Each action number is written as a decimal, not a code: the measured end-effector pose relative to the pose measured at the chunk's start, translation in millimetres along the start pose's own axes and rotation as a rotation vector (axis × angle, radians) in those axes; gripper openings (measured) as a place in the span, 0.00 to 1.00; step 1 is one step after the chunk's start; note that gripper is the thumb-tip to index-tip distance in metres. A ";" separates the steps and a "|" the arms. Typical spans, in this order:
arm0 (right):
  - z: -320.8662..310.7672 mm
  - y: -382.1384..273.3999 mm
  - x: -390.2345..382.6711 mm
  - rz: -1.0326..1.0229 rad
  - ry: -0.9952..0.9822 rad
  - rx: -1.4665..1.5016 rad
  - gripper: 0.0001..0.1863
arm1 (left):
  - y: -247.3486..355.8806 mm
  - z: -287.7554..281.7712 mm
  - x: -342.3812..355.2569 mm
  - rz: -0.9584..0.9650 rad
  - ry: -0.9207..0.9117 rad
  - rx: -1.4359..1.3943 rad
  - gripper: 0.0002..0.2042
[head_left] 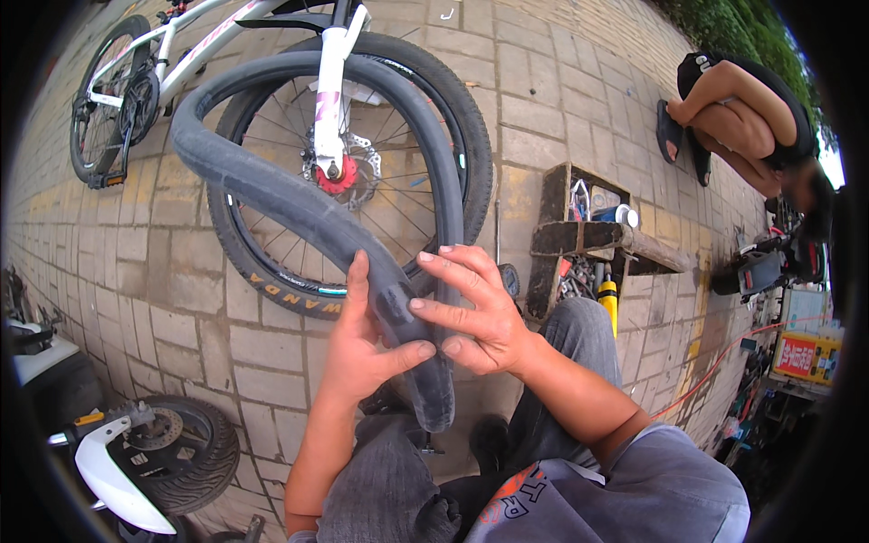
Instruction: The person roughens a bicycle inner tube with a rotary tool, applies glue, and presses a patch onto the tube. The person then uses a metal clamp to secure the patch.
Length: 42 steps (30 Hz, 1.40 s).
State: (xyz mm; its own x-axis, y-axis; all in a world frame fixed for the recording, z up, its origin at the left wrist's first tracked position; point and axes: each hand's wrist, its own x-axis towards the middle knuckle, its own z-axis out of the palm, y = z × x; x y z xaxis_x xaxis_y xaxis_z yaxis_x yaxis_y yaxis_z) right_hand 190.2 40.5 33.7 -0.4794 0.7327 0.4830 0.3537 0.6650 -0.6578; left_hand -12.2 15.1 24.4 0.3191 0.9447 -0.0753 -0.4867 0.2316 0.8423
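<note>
A dark grey, inflated bicycle inner tube (290, 210) hangs in a large bent loop in front of me, its lower bend above my lap. My left hand (362, 353) holds the tube near that bend, thumb across the near side and a finger up along its left edge; the other fingers are hidden behind it. My right hand (475, 312) has its fingers stretched and apart. One fingertip touches the tube beside a darker, shiny spot (393, 303). Behind the tube stands the bicycle's front wheel (258, 262), with a red hub and a disc rotor.
The white bicycle (190, 52) stands on brick paving. An open wooden toolbox (588, 237) with cans and small metal parts sits right, by a yellow cylindrical tool (607, 303). Another person (747, 118) squats at far right. A motorbike wheel (186, 452) is lower left.
</note>
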 end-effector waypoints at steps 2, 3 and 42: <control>5.4 -1.9 5.4 0.017 0.009 -0.010 0.22 | -0.5 1.0 -0.1 -0.005 -0.005 0.000 0.57; 6.1 1.3 8.1 0.036 0.023 -0.015 0.21 | -3.9 -1.9 -1.6 -0.016 -0.008 0.004 0.57; 2.5 0.6 0.1 0.035 -0.014 -0.016 0.24 | -4.1 -1.7 -0.6 -0.024 0.006 0.024 0.57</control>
State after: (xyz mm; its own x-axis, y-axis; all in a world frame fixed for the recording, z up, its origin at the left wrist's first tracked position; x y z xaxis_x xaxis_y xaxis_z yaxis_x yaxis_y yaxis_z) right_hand 188.4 40.5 31.9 -0.4781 0.7534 0.4515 0.3835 0.6415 -0.6644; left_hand -11.8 13.9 20.1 0.3250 0.9406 -0.0987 -0.4591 0.2482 0.8530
